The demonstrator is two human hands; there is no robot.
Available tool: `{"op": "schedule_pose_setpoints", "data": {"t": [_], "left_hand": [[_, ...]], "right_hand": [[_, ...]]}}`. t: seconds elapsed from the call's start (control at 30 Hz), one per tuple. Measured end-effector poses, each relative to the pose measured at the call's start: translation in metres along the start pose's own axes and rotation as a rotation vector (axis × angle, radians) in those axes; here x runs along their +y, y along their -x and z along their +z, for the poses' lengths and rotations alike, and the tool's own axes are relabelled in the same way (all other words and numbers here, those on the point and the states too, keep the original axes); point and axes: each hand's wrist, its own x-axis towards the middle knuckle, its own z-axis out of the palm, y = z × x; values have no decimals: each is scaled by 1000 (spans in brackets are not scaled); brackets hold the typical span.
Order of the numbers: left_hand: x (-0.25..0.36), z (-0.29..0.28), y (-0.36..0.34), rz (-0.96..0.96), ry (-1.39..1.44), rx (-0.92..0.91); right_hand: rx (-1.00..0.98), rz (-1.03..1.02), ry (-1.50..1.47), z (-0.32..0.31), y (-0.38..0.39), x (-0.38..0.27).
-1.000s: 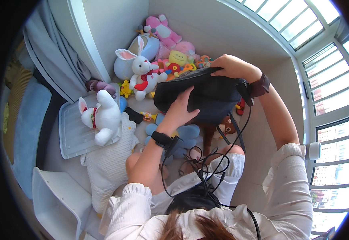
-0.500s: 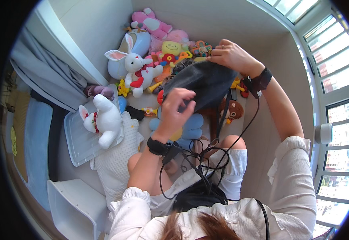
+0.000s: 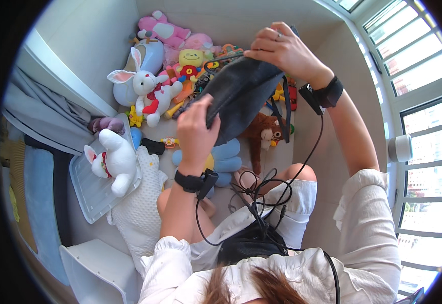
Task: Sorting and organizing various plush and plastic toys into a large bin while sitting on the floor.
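A black soft bag point(image 3: 249, 91) with a dangling strap is held up in front of me, over the toys. My right hand point(image 3: 284, 50) is closed around its upper right edge. At the bag's lower left edge my left hand point(image 3: 198, 130) is closed, fingers and thumb gripping the rim. Beneath the bag lie a blue plush toy point(image 3: 223, 156), partly hidden by my left hand, and a brown plush animal point(image 3: 261, 133) beside the strap.
Left of the bag are a white plush rabbit point(image 3: 147, 83), another white plush point(image 3: 114, 164) on a clear plastic lid point(image 3: 81, 195), and a white bin point(image 3: 102, 263). Pink plush toys point(image 3: 162, 30) lie against the back wall. Black cables point(image 3: 261, 195) cross my lap.
My left hand has closed on the bag's lower left edge. My right hand has raised the bag's other side, uncovering more of the brown plush animal. The whole view has shifted slightly.
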Motion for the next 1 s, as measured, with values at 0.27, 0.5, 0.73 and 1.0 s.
{"op": "schedule_pose_setpoints", "data": {"t": [0.27,0.5,0.73,1.0], "left_hand": [[4,57,46,-40,-121,-892],[7,80,38,-213,-100,-567],[-17,90,33,-313,252,-530],[-69,75,32,-646,540,-530]], "right_hand": [[-105,348,-395,74,55,-78],[119,487,-585,101,70,-90],[634,2037,-1287,244,264,-76],[-914,1498,-1524,396,314,-177]]}}
